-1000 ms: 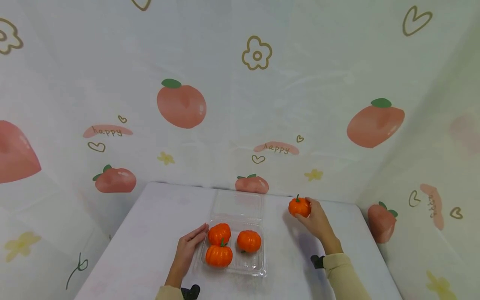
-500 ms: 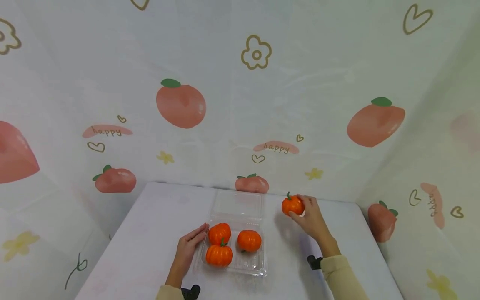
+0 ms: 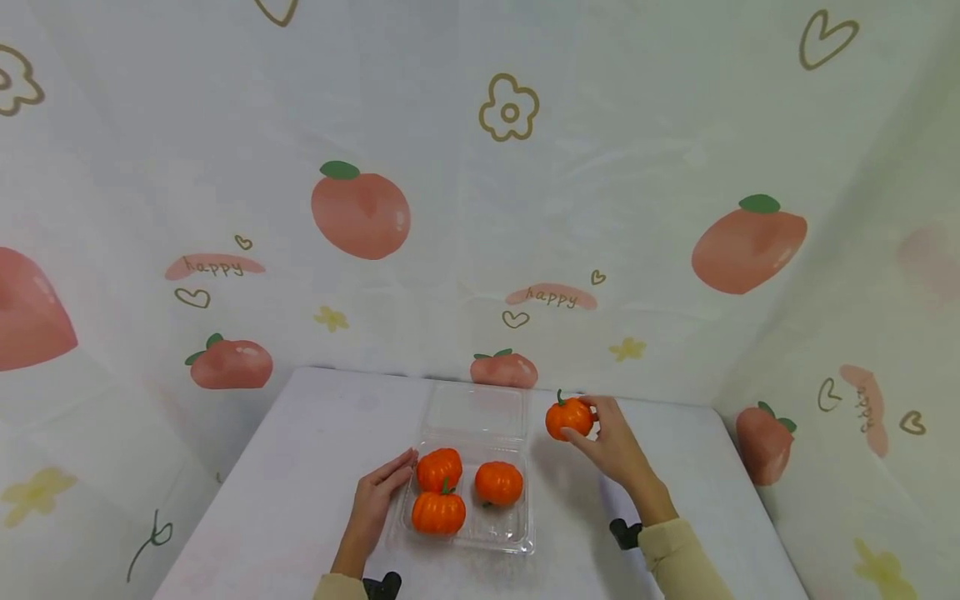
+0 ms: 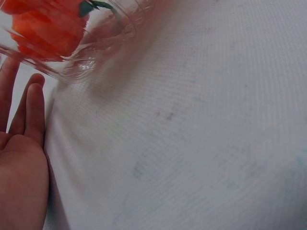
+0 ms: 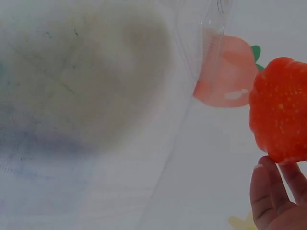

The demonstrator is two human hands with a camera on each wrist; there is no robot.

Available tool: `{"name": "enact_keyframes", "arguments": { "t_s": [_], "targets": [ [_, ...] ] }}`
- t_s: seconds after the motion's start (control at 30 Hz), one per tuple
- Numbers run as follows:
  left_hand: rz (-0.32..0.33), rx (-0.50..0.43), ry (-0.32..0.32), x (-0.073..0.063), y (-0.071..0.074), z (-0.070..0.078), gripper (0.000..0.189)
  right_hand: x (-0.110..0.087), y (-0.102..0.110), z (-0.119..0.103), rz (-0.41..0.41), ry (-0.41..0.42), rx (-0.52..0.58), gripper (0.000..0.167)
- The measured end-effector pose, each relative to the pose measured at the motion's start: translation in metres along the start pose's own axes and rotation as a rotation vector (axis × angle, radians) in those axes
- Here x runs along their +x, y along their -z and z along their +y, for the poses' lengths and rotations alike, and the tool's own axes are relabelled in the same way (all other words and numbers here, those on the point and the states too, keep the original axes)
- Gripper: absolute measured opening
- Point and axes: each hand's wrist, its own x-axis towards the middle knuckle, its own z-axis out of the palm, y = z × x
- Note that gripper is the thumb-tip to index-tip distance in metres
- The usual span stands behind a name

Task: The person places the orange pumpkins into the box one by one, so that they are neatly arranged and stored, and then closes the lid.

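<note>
My right hand (image 3: 617,446) grips a small orange pumpkin (image 3: 567,419) with a green stem, held above the table to the right of a clear plastic clamshell box (image 3: 512,527). In the right wrist view the same pumpkin (image 5: 283,110) shows its underside above the fingers. Three more orange pumpkins lie in the box: a back-left pumpkin (image 3: 439,468), a front-left pumpkin (image 3: 438,512) and a right-hand pumpkin (image 3: 498,483). My left hand (image 3: 377,500) rests at the box's left side with fingers extended. The left wrist view has these straight fingers (image 4: 34,110) beside the clear wall.
The box's transparent lid (image 3: 477,410) lies folded back, away from me. Behind the white-covered table (image 3: 330,433) rises a backdrop (image 3: 450,292) printed with fruit, flowers and hearts. A dark wrist strap piece (image 3: 625,533) sits at the right sleeve.
My right hand has carried the pumpkin leftward, closer to the open box. The left hand, the box and the pumpkins in it have stayed in place.
</note>
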Motion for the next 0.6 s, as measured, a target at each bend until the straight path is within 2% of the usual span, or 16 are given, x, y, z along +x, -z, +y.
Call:
{"name": "enact_keyframes", "arguments": {
  "t_s": [0.2,0.6],
  "targets": [
    [0.016,0.005,-0.023,0.0,0.0,-0.003,0.045,-0.003,0.0,-0.008,-0.028,0.01,0.014,0.06],
    [0.002,-0.018,-0.004,0.002,0.001,-0.004,0.045,-0.008,-0.004,-0.017,-0.08,0.057,0.071,0.052]
  ]
}}
